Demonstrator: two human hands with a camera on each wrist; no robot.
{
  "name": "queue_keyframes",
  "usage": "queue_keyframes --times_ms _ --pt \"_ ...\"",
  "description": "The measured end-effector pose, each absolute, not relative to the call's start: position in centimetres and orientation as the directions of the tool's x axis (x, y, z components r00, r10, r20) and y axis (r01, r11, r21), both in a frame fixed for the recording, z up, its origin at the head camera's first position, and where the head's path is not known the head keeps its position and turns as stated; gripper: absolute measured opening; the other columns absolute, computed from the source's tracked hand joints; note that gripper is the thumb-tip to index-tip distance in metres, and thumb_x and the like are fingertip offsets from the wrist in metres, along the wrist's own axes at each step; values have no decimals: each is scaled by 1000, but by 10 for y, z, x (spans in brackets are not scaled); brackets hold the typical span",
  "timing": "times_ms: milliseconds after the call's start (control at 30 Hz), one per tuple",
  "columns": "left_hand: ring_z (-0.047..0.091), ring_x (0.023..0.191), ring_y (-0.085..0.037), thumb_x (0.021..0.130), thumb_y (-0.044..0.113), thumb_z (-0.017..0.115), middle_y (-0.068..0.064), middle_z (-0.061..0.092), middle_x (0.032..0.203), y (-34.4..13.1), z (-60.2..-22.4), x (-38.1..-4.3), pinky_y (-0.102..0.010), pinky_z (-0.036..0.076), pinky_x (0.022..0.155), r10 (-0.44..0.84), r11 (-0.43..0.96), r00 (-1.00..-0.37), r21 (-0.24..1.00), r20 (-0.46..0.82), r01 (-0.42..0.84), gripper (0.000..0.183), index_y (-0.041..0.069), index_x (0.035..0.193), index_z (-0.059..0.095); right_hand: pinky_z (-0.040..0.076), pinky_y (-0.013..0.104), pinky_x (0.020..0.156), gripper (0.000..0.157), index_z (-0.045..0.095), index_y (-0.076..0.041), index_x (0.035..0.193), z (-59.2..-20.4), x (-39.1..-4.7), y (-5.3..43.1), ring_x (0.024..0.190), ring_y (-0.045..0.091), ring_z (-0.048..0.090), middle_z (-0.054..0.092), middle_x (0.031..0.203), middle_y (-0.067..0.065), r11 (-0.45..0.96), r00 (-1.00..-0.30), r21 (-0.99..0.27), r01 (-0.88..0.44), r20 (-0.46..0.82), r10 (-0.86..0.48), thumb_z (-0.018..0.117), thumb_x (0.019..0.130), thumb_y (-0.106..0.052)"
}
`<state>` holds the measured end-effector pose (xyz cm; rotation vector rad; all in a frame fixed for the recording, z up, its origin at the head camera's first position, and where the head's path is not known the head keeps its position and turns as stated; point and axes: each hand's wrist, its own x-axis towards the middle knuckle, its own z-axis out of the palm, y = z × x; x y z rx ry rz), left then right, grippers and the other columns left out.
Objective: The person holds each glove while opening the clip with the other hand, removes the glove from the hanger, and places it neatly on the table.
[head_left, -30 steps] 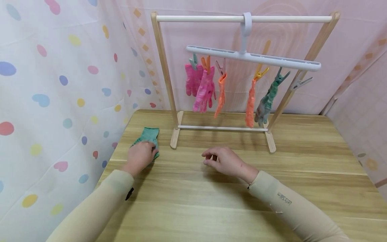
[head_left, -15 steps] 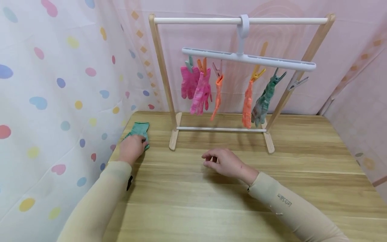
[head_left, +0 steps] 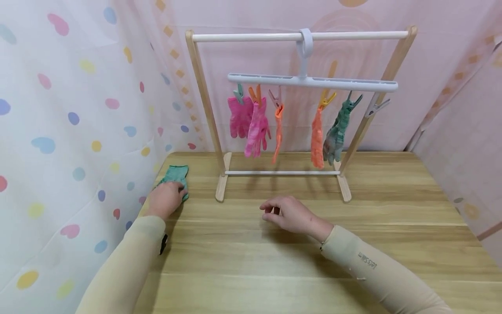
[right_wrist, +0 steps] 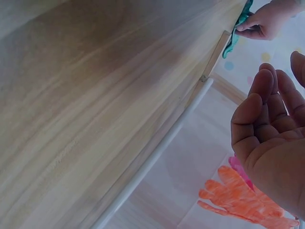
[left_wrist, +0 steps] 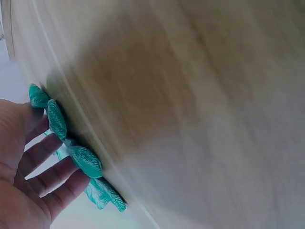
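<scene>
A green knit glove (head_left: 175,173) lies at the left side of the wooden table. My left hand (head_left: 164,200) rests over its near part; the left wrist view shows slightly bent, spread fingers (left_wrist: 59,169) and thumb touching the glove (left_wrist: 86,161). My right hand (head_left: 289,213) hovers low over the table in front of the drying rack (head_left: 282,173), fingers loosely curled and holding nothing. In the right wrist view the right palm (right_wrist: 276,143) shows, with nothing in it.
A pale hanger (head_left: 270,80) hangs from the rack's top bar. Clothespins hold pink gloves (head_left: 240,117), orange gloves (head_left: 317,139) and a green-grey glove (head_left: 338,135) below it. One grey clothespin (head_left: 377,107) hangs without a glove. A dotted curtain (head_left: 78,131) borders the table's left.
My left hand has slid the green glove leftward, farther from the rack's left foot. The head view has shifted a little, and the hanger looks more level. The right hand stays put.
</scene>
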<state>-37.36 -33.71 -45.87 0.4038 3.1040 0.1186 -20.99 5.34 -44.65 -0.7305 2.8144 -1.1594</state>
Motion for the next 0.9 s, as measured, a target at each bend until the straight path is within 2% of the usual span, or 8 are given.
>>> queue_keyframes --times_ms 267,500,733,900 --pt "64 121 -54 108 30 64 -28 71 132 -337 -462 -387 -70 53 100 310 943 -942 87 127 321 36 2 128 73 60 32 78 25 78 -5 122 -443 -209 56 84 4 63 76 98 -3 647 -909 -651 -396 179 -376 74 103 -20" --pt "64 124 -50 107 32 64 -24 73 131 -325 -451 -390 -66 54 102 374 905 -894 116 245 410 33 5 122 78 54 23 72 23 78 -5 122 -432 -205 78 83 5 63 77 97 -1 681 -932 -642 -353 177 -317 72 103 -17" --pt "65 124 -45 107 34 67 -18 76 127 -301 -431 -381 -64 57 96 431 853 -857 182 281 489 31 8 114 81 56 26 74 24 78 -6 123 -411 -201 116 85 8 66 79 98 0 754 -957 -591 -286 210 -198 74 102 -17" --pt "69 119 -41 105 34 70 -16 79 122 -276 -421 -376 -59 58 98 512 788 -796 193 323 585 31 7 112 82 53 25 69 25 76 -3 125 -393 -196 145 81 12 62 76 99 5 741 -974 -638 -210 202 -102 72 103 -14"
